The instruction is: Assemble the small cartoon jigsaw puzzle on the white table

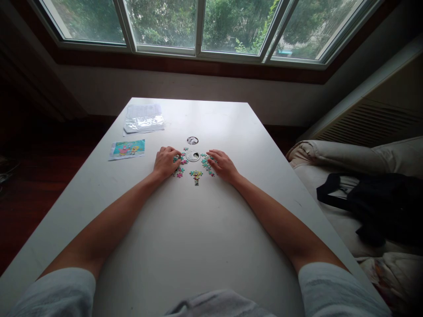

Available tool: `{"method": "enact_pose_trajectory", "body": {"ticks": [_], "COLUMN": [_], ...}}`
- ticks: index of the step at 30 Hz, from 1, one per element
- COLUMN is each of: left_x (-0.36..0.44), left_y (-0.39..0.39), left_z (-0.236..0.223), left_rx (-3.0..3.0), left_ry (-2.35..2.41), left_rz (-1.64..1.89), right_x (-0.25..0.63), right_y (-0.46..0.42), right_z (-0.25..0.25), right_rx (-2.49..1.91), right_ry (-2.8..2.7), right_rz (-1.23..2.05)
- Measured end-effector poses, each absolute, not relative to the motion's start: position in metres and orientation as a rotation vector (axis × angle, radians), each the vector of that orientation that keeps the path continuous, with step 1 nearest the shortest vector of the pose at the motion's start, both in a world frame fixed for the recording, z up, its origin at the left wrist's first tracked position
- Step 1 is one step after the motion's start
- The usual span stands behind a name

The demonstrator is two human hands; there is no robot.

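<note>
Head: small multicoloured puzzle pieces [180, 170]

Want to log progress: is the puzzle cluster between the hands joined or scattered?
Joined, apparently: the puzzle cluster forms one compact T-like shape, unlike the loose pieces by the left hand.

Faces a sliding window [165, 24] across a white desk [198, 237]. Curls the left hand [167, 162] partly over pink and green jigsaw pieces [179, 172]; rests the outstretched right hand [223, 165] beside a mostly green jigsaw cluster [209, 169]. Has between them a pale disc [189, 156] with a dark spot, another round item [192, 140] beyond, and, nearer, a joined puzzle figure [196, 177]. Includes a cartoon print [127, 150] and plastic-covered papers [144, 118] leftward, a dark garment [390, 202] rightward.
</note>
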State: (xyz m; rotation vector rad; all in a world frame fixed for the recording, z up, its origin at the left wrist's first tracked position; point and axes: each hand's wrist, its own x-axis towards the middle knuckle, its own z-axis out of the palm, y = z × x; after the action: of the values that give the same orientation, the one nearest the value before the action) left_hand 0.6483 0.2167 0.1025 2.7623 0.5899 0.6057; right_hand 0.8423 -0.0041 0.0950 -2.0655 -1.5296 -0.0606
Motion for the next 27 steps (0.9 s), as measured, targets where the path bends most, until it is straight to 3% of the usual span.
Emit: {"method": "enact_pose_trajectory", "body": {"ticks": [27], "left_x": [0.646], "left_y": [0.210], "left_z": [0.113], "left_rx": [2.793], "left_ry": [0.424], "left_rz": [0.575], "right_x": [0.842], "right_y": [-0.005], "right_z": [0.096], "right_rx": [-2.058], "right_ry": [-1.517], "right_rz": [-0.051]}}
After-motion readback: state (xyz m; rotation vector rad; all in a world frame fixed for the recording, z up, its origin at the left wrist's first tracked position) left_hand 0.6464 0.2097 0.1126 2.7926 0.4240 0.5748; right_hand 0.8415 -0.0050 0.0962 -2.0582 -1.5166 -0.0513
